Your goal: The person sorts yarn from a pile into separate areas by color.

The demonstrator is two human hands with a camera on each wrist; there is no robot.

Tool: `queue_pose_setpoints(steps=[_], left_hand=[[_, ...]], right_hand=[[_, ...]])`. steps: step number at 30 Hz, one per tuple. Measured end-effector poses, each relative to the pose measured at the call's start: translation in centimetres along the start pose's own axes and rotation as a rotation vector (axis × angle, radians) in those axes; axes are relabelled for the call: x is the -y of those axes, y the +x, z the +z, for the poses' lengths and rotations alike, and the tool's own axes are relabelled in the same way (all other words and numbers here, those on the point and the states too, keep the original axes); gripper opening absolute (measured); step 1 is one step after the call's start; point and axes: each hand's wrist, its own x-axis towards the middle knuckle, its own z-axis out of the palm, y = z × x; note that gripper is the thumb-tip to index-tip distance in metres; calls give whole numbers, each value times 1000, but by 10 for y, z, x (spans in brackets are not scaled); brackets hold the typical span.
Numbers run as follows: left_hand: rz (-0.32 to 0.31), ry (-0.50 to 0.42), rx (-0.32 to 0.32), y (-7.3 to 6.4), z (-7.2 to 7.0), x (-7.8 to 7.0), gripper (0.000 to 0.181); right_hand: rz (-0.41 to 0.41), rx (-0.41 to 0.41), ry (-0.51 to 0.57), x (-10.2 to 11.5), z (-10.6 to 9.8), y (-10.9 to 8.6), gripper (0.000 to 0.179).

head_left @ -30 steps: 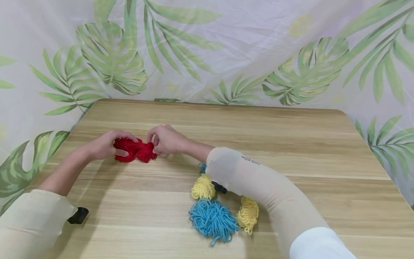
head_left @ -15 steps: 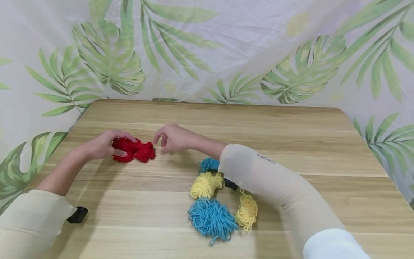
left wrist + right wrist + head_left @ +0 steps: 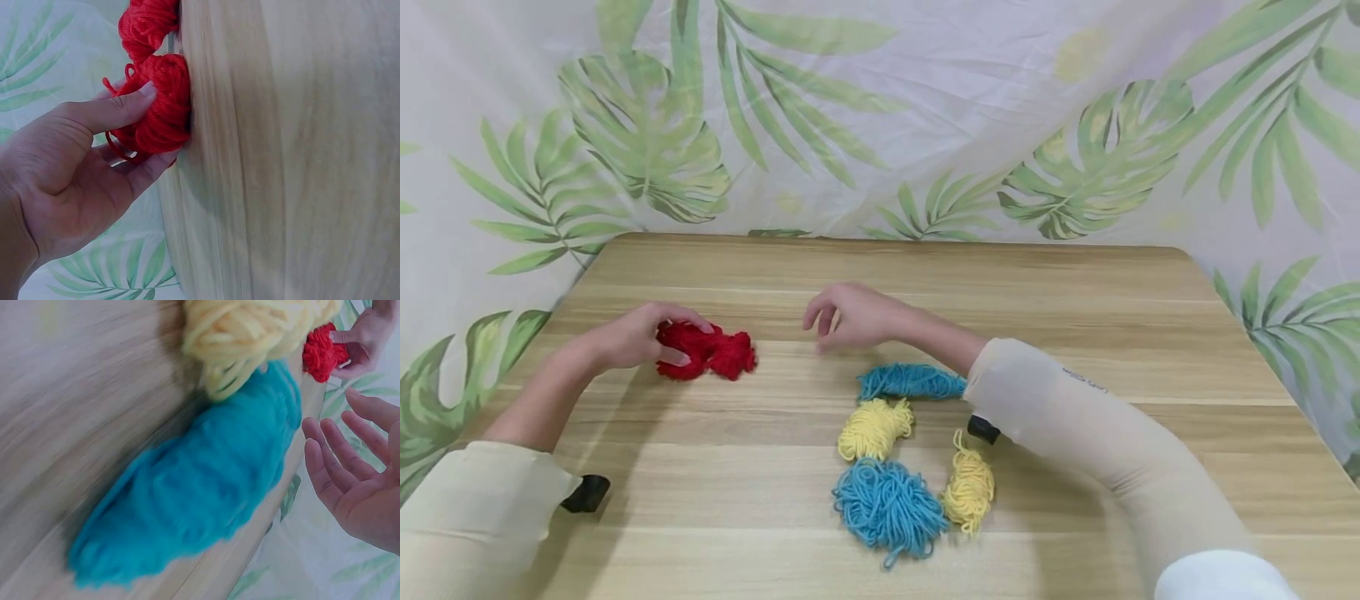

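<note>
At the left of the table, my left hand grips the near end of red yarn bunched into two lumps side by side. In the left wrist view the thumb lies over the red yarn, and the other fingers go behind it. My right hand is held in the air over the middle of the table, fingers loosely bent and holding nothing. Closest to it is a long blue skein of yarn, which the right wrist view shows beside the relaxed right hand.
Below the long blue skein lies a yellow yarn bundle. A larger loose blue yarn bundle sits nearer me, with another yellow bundle at its right. A leaf-printed cloth hangs behind the wooden table.
My right hand has let go of the red yarn and moved right, uncovering the long blue skein. My left hand keeps its grip on the red yarn.
</note>
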Motion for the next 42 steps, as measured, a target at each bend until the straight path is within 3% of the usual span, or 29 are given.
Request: queue_pose_setpoints(steps=[17, 32, 37, 42], left_hand=[[29, 8, 22, -3, -2, -7, 43], [48, 53, -10, -5, -11, -15, 46], [93, 107, -42, -3, -14, -27, 42], [119, 127, -81, 2, -14, -47, 42]], right_hand=[[18, -71, 133, -42, -11, -65, 29], [11, -55, 105, -54, -6, -107, 30], [-5, -32, 94, -56, -4, -114, 30], [9, -10, 79, -58, -1, -119, 35]])
